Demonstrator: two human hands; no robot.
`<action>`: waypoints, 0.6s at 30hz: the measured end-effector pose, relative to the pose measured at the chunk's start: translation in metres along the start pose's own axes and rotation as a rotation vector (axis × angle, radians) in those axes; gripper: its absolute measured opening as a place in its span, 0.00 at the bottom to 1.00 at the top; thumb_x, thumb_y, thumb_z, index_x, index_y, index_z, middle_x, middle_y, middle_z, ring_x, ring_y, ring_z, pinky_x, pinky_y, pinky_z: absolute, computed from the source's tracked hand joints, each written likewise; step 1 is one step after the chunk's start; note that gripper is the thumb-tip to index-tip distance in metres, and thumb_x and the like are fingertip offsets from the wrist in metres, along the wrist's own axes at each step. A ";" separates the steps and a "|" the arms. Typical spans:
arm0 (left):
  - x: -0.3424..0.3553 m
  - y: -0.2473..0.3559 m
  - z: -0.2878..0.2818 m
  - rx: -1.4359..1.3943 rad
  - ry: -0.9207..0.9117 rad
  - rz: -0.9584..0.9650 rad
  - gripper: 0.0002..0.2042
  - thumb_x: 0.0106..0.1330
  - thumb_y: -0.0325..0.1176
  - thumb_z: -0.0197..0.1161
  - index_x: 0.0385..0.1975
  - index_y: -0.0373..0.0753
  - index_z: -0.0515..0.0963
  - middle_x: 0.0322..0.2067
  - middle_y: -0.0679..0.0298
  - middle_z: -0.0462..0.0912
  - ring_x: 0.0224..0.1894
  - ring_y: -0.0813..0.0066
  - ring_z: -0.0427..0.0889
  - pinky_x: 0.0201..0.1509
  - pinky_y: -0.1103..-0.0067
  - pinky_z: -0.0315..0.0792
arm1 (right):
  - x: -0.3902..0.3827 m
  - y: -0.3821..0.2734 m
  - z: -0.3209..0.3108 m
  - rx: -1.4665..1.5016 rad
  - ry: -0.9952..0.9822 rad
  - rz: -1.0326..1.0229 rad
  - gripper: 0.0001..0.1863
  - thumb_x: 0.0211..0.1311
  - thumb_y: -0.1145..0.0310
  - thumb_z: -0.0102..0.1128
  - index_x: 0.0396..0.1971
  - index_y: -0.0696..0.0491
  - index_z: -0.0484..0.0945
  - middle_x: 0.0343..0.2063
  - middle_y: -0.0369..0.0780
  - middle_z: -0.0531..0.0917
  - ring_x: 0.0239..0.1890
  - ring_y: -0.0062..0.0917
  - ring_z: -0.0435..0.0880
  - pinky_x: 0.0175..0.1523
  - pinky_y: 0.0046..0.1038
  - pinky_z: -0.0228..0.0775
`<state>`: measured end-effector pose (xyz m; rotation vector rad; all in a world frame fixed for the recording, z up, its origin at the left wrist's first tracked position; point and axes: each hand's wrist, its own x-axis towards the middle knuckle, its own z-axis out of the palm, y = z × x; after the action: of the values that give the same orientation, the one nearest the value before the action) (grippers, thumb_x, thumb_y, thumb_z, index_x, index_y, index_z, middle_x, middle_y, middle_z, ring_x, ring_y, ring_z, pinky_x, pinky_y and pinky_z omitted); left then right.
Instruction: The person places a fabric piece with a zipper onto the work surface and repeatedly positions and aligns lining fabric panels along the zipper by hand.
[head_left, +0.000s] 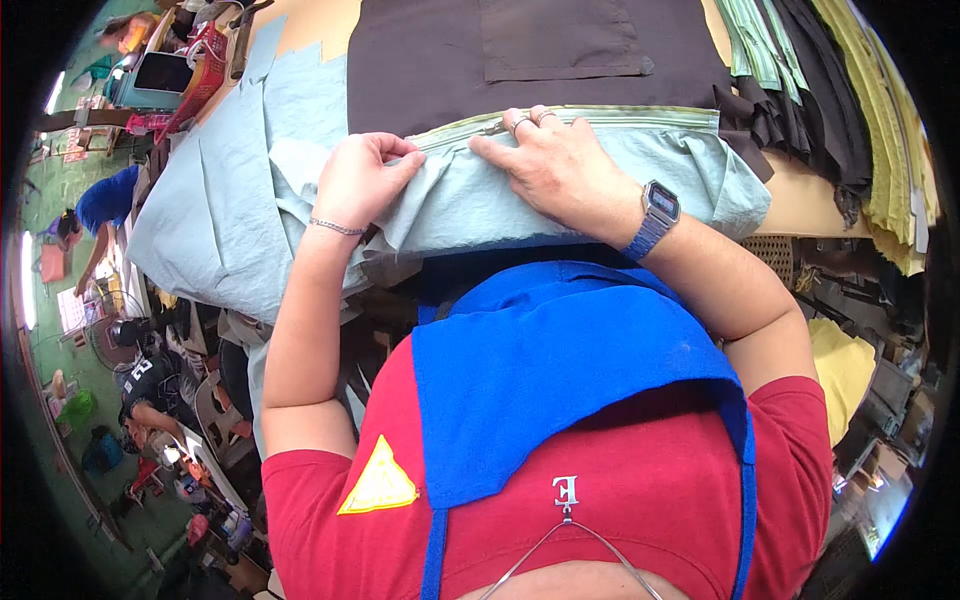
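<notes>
On the table a dark brown fabric panel (420, 60) with a sewn patch pocket (560, 40) lies spread out. Along its near edge runs a greenish zipper strip (640, 117), with light blue fabric (640, 165) below it, draping over the table's front edge. My left hand (365, 175) is closed in a pinch on the light blue fabric at the strip's left end. Further right, my right hand (565, 165) rests flat on the strip and the blue fabric. Its fingers are apart, the fingertips reaching the brown panel's edge and the thumb pointing left.
Stacks of dark fabric (815, 110) and yellow fabric (880, 130) hang over the table's right side. A red basket (205, 75) stands at the far left. Lower left, other people sit or bend over work, near a standing fan (115, 335).
</notes>
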<state>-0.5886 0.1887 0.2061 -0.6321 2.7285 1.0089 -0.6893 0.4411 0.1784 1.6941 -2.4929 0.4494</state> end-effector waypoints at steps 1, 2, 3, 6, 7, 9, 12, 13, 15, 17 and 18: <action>-0.002 -0.001 0.000 -0.004 0.017 0.005 0.15 0.65 0.42 0.71 0.39 0.36 0.90 0.29 0.57 0.91 0.31 0.70 0.89 0.41 0.74 0.80 | 0.000 0.000 0.000 0.002 0.020 -0.006 0.27 0.62 0.67 0.62 0.63 0.39 0.77 0.53 0.46 0.81 0.52 0.39 0.84 0.45 0.41 0.79; -0.004 -0.001 0.000 -0.003 0.019 0.003 0.15 0.65 0.42 0.71 0.39 0.36 0.90 0.29 0.57 0.91 0.31 0.70 0.89 0.41 0.74 0.80 | 0.000 -0.001 0.001 0.005 0.041 -0.012 0.27 0.62 0.67 0.62 0.63 0.39 0.77 0.53 0.46 0.81 0.52 0.39 0.84 0.45 0.41 0.78; -0.006 0.001 0.001 0.039 0.037 0.015 0.15 0.65 0.43 0.70 0.40 0.37 0.90 0.30 0.56 0.91 0.33 0.67 0.90 0.42 0.73 0.80 | 0.000 -0.001 0.001 0.004 0.040 -0.011 0.27 0.62 0.67 0.62 0.63 0.39 0.77 0.53 0.46 0.81 0.52 0.39 0.84 0.45 0.41 0.78; -0.010 0.011 0.002 0.106 0.064 0.019 0.15 0.67 0.41 0.71 0.42 0.34 0.90 0.32 0.56 0.92 0.34 0.72 0.89 0.42 0.76 0.79 | -0.001 -0.001 0.001 -0.004 0.046 -0.012 0.27 0.62 0.67 0.63 0.63 0.40 0.77 0.52 0.45 0.80 0.51 0.39 0.84 0.45 0.42 0.79; -0.011 0.013 0.002 0.133 0.074 0.011 0.15 0.68 0.38 0.72 0.44 0.31 0.89 0.33 0.58 0.92 0.33 0.80 0.87 0.42 0.79 0.78 | -0.001 -0.001 0.001 -0.011 0.051 -0.012 0.27 0.61 0.67 0.63 0.63 0.40 0.78 0.51 0.45 0.81 0.51 0.39 0.84 0.45 0.41 0.79; -0.012 0.013 0.003 0.138 0.089 0.010 0.15 0.68 0.39 0.72 0.44 0.33 0.89 0.33 0.57 0.92 0.34 0.79 0.87 0.43 0.79 0.78 | -0.001 -0.002 0.002 -0.017 0.056 -0.012 0.27 0.61 0.68 0.63 0.62 0.40 0.78 0.50 0.45 0.81 0.51 0.38 0.84 0.45 0.41 0.79; -0.012 0.009 0.003 0.142 0.108 0.018 0.14 0.66 0.42 0.71 0.43 0.37 0.90 0.33 0.55 0.91 0.36 0.68 0.89 0.44 0.74 0.80 | 0.000 -0.001 0.006 0.041 0.063 -0.008 0.20 0.64 0.66 0.58 0.57 0.43 0.80 0.52 0.44 0.81 0.53 0.35 0.82 0.44 0.45 0.78; -0.012 0.008 0.003 0.140 0.112 0.025 0.14 0.65 0.44 0.70 0.42 0.41 0.91 0.33 0.53 0.90 0.37 0.58 0.91 0.45 0.70 0.81 | 0.000 -0.001 0.006 0.042 0.052 -0.005 0.20 0.64 0.66 0.58 0.56 0.43 0.80 0.52 0.44 0.81 0.53 0.35 0.82 0.44 0.45 0.78; -0.012 0.009 0.003 0.148 0.109 0.032 0.14 0.65 0.44 0.70 0.42 0.41 0.91 0.33 0.53 0.90 0.38 0.58 0.91 0.45 0.70 0.81 | 0.001 0.000 0.006 0.042 0.042 -0.002 0.20 0.64 0.66 0.58 0.56 0.43 0.80 0.52 0.44 0.81 0.53 0.35 0.82 0.44 0.45 0.78; -0.010 0.010 0.003 0.157 0.107 0.043 0.14 0.65 0.44 0.70 0.41 0.41 0.91 0.34 0.52 0.91 0.38 0.58 0.91 0.46 0.70 0.81 | 0.000 0.000 0.003 0.044 0.035 0.000 0.20 0.64 0.66 0.58 0.56 0.43 0.80 0.54 0.45 0.80 0.54 0.35 0.82 0.44 0.46 0.78; -0.009 0.009 0.002 0.165 0.104 0.045 0.14 0.65 0.43 0.70 0.41 0.41 0.91 0.34 0.53 0.91 0.38 0.59 0.91 0.46 0.70 0.81 | 0.000 0.000 0.003 0.044 0.034 -0.001 0.20 0.64 0.66 0.58 0.56 0.43 0.80 0.54 0.45 0.80 0.54 0.35 0.82 0.44 0.46 0.78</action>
<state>-0.5847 0.1992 0.2120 -0.6128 2.8900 0.7698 -0.6894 0.4397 0.1752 1.6888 -2.4760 0.5328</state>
